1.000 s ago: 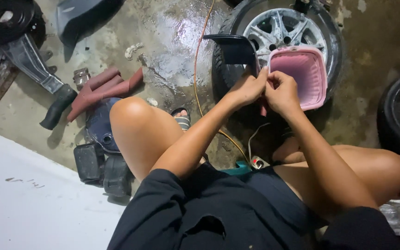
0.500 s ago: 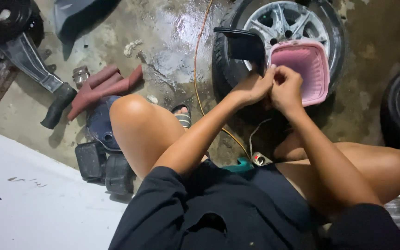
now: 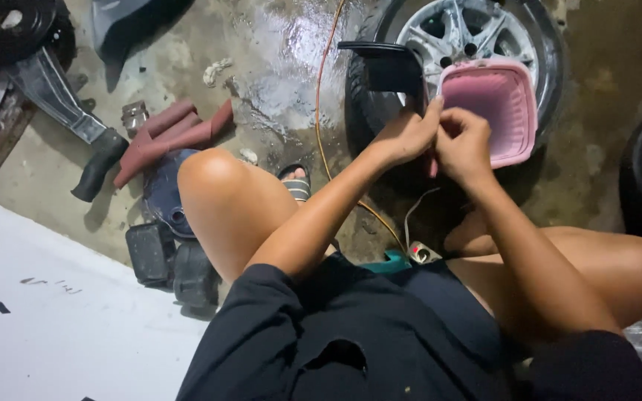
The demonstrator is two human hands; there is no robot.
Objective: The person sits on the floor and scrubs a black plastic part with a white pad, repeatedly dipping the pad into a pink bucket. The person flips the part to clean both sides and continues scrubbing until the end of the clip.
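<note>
Left hand: my left hand (image 3: 404, 136) is curled narrow, fingertips pinched against the near-left rim of the pink basket (image 3: 499, 111).
Right hand: my right hand (image 3: 464, 142) is closed tight just beside it; what it pinches I cannot tell.
Basket: tilted, leaning on the wheel (image 3: 461, 37) at far right.
Floor: an orange cord (image 3: 321, 111) runs from far to near, left of the hands.
</note>
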